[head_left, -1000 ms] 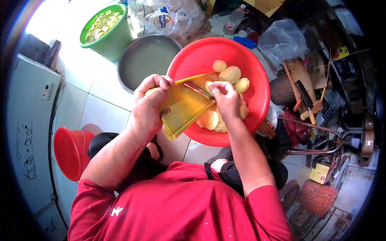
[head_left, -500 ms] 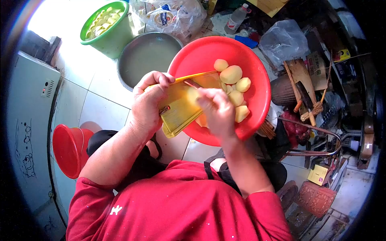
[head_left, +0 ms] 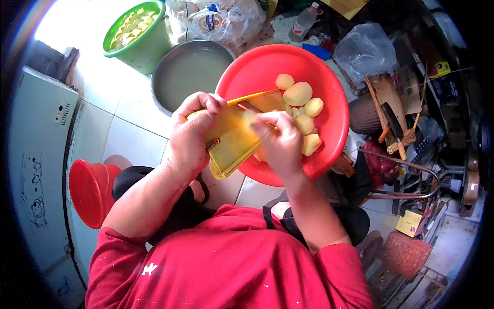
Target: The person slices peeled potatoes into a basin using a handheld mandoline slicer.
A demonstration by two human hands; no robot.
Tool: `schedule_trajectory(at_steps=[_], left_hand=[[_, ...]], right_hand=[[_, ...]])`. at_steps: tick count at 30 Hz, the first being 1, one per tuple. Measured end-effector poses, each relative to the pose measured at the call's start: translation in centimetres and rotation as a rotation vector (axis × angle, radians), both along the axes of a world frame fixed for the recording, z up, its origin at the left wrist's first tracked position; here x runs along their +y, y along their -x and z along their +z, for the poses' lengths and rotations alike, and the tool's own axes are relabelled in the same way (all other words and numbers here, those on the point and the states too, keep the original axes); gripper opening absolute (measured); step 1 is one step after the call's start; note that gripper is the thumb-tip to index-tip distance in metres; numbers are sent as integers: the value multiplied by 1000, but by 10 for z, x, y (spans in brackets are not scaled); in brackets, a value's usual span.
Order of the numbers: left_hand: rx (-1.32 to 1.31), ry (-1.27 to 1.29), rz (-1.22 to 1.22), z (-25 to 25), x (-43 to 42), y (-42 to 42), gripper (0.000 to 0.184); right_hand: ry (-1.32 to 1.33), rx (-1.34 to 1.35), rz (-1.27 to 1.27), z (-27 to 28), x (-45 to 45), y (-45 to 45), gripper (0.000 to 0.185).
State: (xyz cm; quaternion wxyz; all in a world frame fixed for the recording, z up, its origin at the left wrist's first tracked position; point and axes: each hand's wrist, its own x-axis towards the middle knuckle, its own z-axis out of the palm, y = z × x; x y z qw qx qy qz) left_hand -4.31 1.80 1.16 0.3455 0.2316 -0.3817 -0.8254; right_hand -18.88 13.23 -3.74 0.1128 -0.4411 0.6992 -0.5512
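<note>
My left hand [head_left: 191, 135] is closed around the edge of a yellow plastic slicer [head_left: 231, 147], a flat board with a blade slot, held slanting over the near left side of a red basin [head_left: 247, 69]. Against the slicer's face, my right hand [head_left: 282, 141] presses a pale peeled potato [head_left: 249, 118]; fingers and potato are blurred by motion. Several whole peeled potatoes [head_left: 298, 94] lie in the basin to the right of the slicer, and some smaller pale pieces show among them. The slicer and right hand hide part of the basin's bottom.
Beyond the slicer stands a grey basin [head_left: 193, 77] of cloudy liquid, beside a green bucket [head_left: 146, 54] filled with pale slices. A red bucket [head_left: 87, 193] is at left. On the right are a plastic bag [head_left: 365, 51], a wooden board [head_left: 383, 100] and a metal-framed stool [head_left: 411, 167].
My right hand and the potato have shifted slightly along the slicer's face. The left hand keeps its hold on the slicer, and the whole view has moved a little.
</note>
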Motion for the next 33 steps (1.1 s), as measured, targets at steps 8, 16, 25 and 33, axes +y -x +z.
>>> schedule_trajectory(at_steps=[8, 16, 25, 33], left_hand=[[-8, -25, 16, 0, 0, 2, 13], [25, -10, -8, -2, 1, 3, 13], [-18, -5, 3, 1, 1, 2, 13], [-7, 0, 8, 1, -1, 3, 13]], right_hand=[[-89, -24, -56, -10, 0, 17, 19], [-96, 5, -246, -58, -11, 47, 17], [-42, -22, -62, -14, -8, 14, 16], [-135, -81, -237, -74, -11, 59, 17]])
